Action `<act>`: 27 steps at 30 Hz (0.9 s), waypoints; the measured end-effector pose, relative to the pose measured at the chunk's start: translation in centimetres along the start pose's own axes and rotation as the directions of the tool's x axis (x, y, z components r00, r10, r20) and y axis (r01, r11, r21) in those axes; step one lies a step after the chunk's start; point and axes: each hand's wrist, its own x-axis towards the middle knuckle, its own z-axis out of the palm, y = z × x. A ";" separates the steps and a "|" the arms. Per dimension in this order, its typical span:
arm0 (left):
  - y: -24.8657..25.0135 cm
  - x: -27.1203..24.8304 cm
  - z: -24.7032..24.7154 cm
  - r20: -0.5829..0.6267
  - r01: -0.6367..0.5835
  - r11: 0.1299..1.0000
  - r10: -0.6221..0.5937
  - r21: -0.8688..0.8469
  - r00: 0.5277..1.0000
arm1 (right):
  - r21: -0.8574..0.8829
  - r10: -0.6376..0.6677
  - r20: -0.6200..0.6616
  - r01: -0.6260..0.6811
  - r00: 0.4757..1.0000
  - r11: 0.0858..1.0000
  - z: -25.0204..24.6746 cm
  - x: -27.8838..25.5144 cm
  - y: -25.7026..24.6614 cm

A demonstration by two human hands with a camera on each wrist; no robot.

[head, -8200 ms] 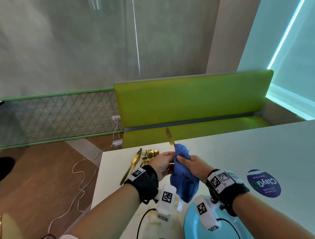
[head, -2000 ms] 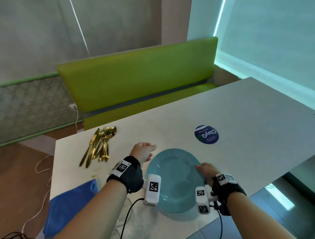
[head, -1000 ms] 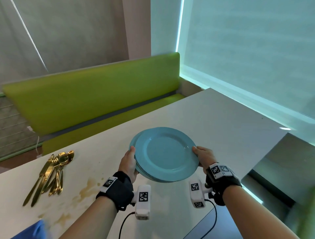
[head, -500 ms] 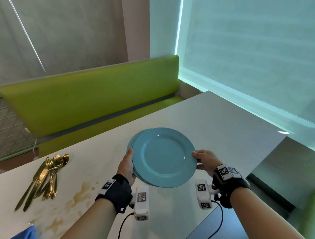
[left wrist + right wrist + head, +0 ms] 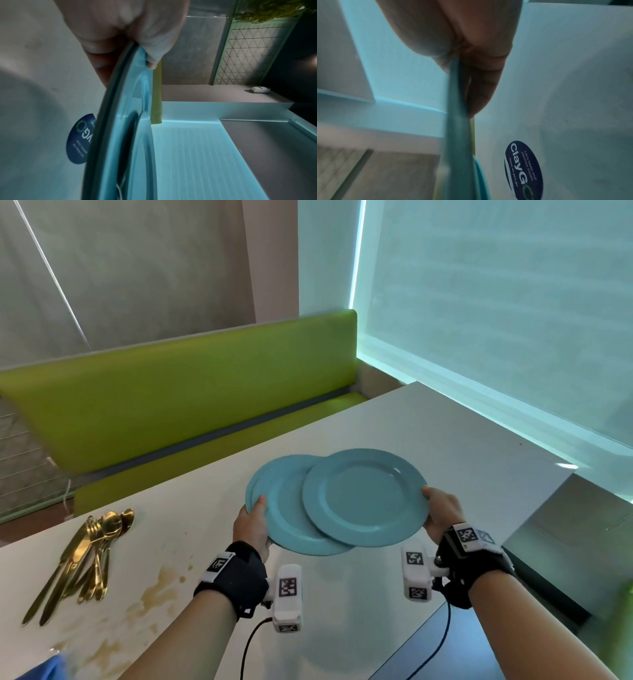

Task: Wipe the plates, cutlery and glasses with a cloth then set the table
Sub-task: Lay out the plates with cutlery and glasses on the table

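Blue plates are held above the white table (image 5: pixel 462 440). My right hand (image 5: pixel 440 513) grips the right rim of the top plate (image 5: pixel 364 496), thumb on top; in the right wrist view the top plate's edge (image 5: pixel 456 121) runs between thumb and fingers of my right hand (image 5: pixel 462 56). My left hand (image 5: pixel 253 523) grips the left rim of the lower plates (image 5: pixel 277 508), seen edge-on as stacked lower plates (image 5: pixel 120 121) under the thumb of my left hand (image 5: pixel 137 40). The top plate sits shifted right off the stack. Gold cutlery (image 5: pixel 85 553) lies in a bunch at the table's left. A corner of the blue cloth (image 5: pixel 44 667) shows at bottom left.
Brown spill stains (image 5: pixel 154 594) mark the table near the cutlery. A round dark-blue sticker (image 5: pixel 523 169) is stuck to the table beneath the plates. A green bench (image 5: pixel 171 405) runs along the table's far side. The table's right edge drops to the floor (image 5: pixel 565 542).
The top plate has slid right off the stack with my right hand; half a second ago the plates were nearly aligned. Earlier the stack was lifted from the table and carried rightward.
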 end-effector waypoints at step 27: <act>0.8 -0.2 -0.6 -0.182 -0.058 0.998 0.058 0.005 0.982 | 0.347 0.334 -0.294 -0.226 0.896 0.910 -13.8 10.4 10.2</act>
